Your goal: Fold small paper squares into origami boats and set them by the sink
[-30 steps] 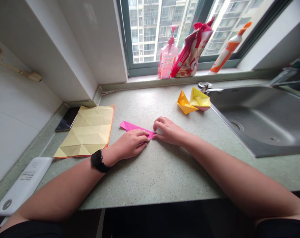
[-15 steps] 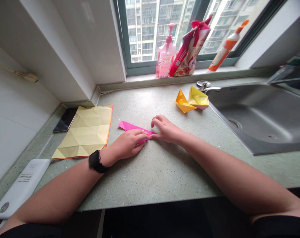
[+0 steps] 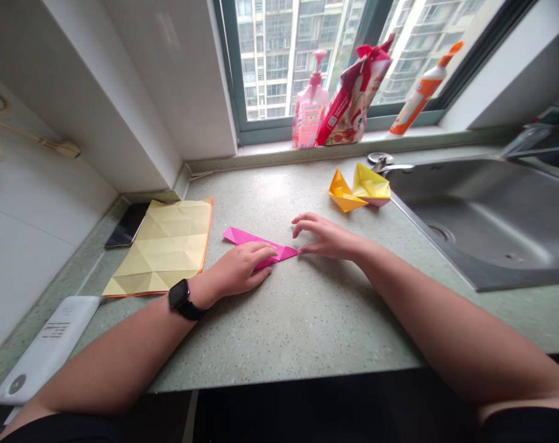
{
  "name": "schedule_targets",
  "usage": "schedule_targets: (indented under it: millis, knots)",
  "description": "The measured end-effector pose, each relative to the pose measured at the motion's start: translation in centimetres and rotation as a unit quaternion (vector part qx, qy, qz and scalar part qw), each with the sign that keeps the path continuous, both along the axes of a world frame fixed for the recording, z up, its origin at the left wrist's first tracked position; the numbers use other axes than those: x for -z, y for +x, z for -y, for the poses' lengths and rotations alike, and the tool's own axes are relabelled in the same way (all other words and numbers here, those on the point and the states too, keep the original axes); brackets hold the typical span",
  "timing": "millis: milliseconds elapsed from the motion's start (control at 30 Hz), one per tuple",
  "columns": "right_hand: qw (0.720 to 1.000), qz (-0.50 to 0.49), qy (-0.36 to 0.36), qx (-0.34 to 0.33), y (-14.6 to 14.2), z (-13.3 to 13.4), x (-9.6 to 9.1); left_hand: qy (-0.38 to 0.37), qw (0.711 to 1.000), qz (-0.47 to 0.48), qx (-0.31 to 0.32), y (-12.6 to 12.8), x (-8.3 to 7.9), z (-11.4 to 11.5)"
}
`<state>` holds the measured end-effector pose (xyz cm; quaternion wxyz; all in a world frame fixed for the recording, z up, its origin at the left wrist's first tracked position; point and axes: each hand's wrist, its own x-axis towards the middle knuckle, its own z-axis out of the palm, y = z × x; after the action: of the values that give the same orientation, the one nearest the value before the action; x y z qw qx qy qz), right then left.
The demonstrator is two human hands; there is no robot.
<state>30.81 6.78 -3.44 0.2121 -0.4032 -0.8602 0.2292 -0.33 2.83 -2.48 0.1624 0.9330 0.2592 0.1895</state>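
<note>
A strip of folded pink paper (image 3: 287,252) lies on the counter, with a pointed right end and a raised flap at its left. My left hand (image 3: 245,266), a black watch on its wrist, rests flat across the paper's middle and hides part of it. Its fingers are stretched out and pressing down. Just beyond the paper's right tip is my right hand (image 3: 328,237), fingers apart and thumb close to the tip, with nothing in it. An orange paper boat (image 3: 344,195) and a yellow paper boat (image 3: 370,184) stand behind my right hand.
Creased yellow paper sheets (image 3: 162,246) lie at left, partly over a dark phone (image 3: 126,226). A white device (image 3: 48,347) is near my left forearm. A steel sink (image 3: 495,227) is at right. On the sill stand a pink pump bottle (image 3: 309,114), red bag (image 3: 353,104) and orange-white bottle (image 3: 417,98).
My right hand has moved off the paper's right tip, slightly to the right, and its fingers have spread. My left hand stays on the pink paper. The view has shifted slightly.
</note>
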Motion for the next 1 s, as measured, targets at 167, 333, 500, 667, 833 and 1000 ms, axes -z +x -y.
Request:
schedule_targets:
  millis: [167, 333, 500, 667, 833, 1000]
  knots:
    - [0.995, -0.030, 0.069, -0.066, -1.6, 0.9, 0.0, 0.006, 1.000, -0.002, -0.009, -0.1, 0.1, -0.1]
    - [0.992, 0.008, 0.103, -0.069, -2.8, 1.9, 0.7, 0.012, 0.999, 0.007, -0.038, -0.2, 0.2, -0.1]
    - [0.991, 0.034, 0.123, -0.051, -2.7, 1.7, 0.6, 0.055, 0.985, -0.063, -0.153, -0.5, 0.3, -0.6]
    - [0.982, 0.063, 0.177, -0.014, -2.1, 1.2, 0.6, 0.044, 0.972, -0.131, -0.190, -0.6, 0.0, -0.8]
    - [0.969, 0.069, 0.228, 0.070, -1.7, 0.7, 0.5, 0.070, 0.967, -0.164, -0.180, -0.4, -0.8, -0.2]
    - [0.973, 0.011, 0.225, 0.038, -2.4, 1.2, 0.3, 0.083, 0.966, -0.169, -0.179, -0.1, -0.7, 0.4]
